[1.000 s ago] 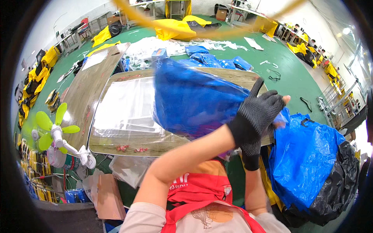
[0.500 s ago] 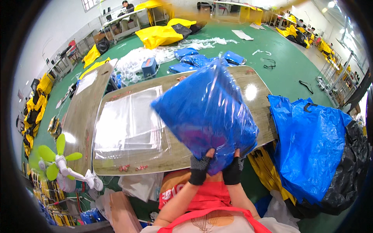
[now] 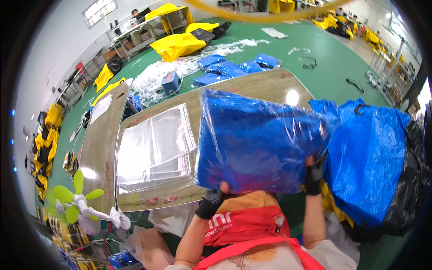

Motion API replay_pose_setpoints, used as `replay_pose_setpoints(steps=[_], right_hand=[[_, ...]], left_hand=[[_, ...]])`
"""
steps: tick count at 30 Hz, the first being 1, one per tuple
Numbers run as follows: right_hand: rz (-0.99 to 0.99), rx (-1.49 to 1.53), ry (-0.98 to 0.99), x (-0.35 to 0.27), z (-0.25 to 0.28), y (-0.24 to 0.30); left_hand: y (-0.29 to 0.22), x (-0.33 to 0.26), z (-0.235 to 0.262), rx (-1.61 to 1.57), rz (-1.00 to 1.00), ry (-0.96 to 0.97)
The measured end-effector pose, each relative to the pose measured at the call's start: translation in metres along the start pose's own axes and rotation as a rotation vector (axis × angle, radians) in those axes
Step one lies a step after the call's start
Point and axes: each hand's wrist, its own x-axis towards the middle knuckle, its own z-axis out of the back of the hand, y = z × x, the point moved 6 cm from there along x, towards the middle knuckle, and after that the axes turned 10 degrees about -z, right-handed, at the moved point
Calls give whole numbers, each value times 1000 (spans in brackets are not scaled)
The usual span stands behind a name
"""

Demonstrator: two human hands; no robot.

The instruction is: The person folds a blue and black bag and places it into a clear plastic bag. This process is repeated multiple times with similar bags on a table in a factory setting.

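Note:
Between my hands I hold up a blue folded item in a clear plastic bag [image 3: 261,144], above the near right part of the wood-patterned table. My left hand [image 3: 211,201], in a dark fingerless glove, grips its lower left corner with the thumb on the front. On its right side my right hand [image 3: 313,175], gloved the same way, grips the edge; its fingers are mostly hidden behind the package. Left of the package, a stack of flat clear plastic bags [image 3: 155,144] lies on the table [image 3: 193,200].
Right of the table is a heap of blue sheeting [image 3: 366,157] beside black sheeting [image 3: 405,189]. A green-bladed fan [image 3: 76,198] stands at the table's left corner. Several blue packages [image 3: 225,69], a blue box [image 3: 171,83] and white strips [image 3: 148,76] lie on the green floor beyond.
The package has turned from a tilted, corner-up position to nearly level and come lower. My hands have moved apart, the right one out to the package's right edge.

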Motion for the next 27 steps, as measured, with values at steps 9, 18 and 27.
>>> replay_pose_setpoints(steps=[9, 18, 27], right_hand=[[48, -622, 556, 29, -27, 171], [87, -1065, 939, 19, -109, 121], [197, -206, 354, 19, -85, 148]], left_hand=[[-118, 65, 42, 484, -209, 142], [-73, 50, -14, -589, -160, 558], [-71, 66, 44, -504, 36, -244]])
